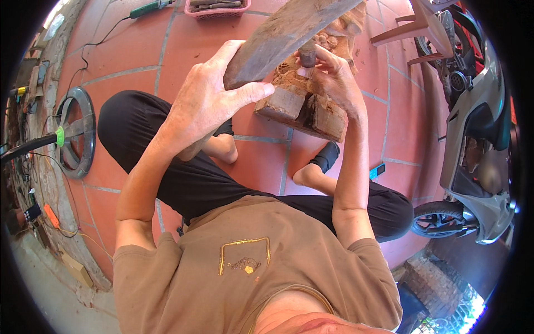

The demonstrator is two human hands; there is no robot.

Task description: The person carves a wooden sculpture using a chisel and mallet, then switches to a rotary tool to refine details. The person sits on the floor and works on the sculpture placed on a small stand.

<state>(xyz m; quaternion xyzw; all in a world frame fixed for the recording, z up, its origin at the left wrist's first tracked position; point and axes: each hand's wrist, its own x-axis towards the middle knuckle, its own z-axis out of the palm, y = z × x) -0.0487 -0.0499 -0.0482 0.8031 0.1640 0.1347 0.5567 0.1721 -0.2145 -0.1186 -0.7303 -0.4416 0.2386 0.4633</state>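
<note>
My left hand [208, 92] is closed around a thick, worn wooden club [278, 42], which slants up and to the right across the view. The club's narrower end shows below my wrist. With its fingers pinched, my right hand [339, 80] holds a chisel [307, 55] upright by its short dark handle. Under it lies a carved wood block [328, 114] with rounded relief shapes and a split, rough near end. The club passes over part of the carving, and the chisel's blade is mostly hidden by my fingers.
A pink basket [217, 11] of tools stands at the far side, near a green power tool [149, 8] with a cord. A fan base [78, 133] is on the left. A plastic chair [420, 28] and a motorbike [478, 133] stand right; a phone [377, 170] lies on the tiles.
</note>
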